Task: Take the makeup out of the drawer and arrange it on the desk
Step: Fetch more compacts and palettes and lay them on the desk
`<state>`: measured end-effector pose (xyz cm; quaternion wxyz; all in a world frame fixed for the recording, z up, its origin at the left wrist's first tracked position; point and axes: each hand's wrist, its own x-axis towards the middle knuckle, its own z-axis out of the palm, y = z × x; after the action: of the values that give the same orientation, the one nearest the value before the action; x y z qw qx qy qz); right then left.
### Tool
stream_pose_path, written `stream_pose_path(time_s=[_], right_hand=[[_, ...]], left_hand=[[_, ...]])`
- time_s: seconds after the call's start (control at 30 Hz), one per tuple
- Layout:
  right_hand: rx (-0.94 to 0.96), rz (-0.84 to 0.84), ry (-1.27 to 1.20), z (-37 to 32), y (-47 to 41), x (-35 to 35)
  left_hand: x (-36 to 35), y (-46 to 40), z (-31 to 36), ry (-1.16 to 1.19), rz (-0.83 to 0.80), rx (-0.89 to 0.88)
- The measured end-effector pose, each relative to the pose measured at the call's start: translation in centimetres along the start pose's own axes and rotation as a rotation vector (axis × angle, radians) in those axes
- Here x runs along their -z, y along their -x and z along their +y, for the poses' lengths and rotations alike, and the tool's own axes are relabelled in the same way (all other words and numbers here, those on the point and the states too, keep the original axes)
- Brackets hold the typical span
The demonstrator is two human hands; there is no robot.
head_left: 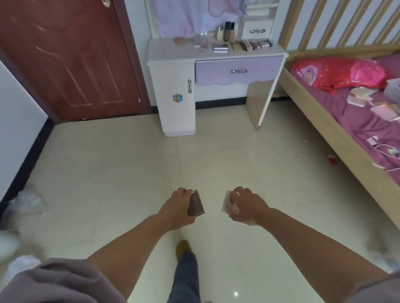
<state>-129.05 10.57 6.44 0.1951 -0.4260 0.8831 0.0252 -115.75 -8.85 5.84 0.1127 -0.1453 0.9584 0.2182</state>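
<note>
Above the pale glossy tiled floor point(116, 169): left hand point(177, 208) gripping a flat dark brown rectangular makeup case point(195, 203); right hand point(247, 204) pinching a flat pale pink, possibly translucent, makeup compact point(228, 204). Well apart, against the far wall: white desk point(170, 54) with closed lilac drawer point(238, 70). Arranged on the desktop: row of palettes point(250, 44), upright dark-capped bottles point(229, 30). Alongside at right: wooden-framed bed point(337, 130).
</note>
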Motion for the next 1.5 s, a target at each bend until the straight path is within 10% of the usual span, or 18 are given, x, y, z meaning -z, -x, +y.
stream_pose_path(time_s=[0.97,1.5], right_hand=[[0.076,-0.001,0.069,20.9,-69.7,33.0],[0.118,0.023,0.006,17.9,-102.9,44.2]], left_hand=[[30.9,-67.7,-17.6,0.072,0.109,0.149],[44.2,-96.8,-31.9,-0.018,-0.056,0.074]])
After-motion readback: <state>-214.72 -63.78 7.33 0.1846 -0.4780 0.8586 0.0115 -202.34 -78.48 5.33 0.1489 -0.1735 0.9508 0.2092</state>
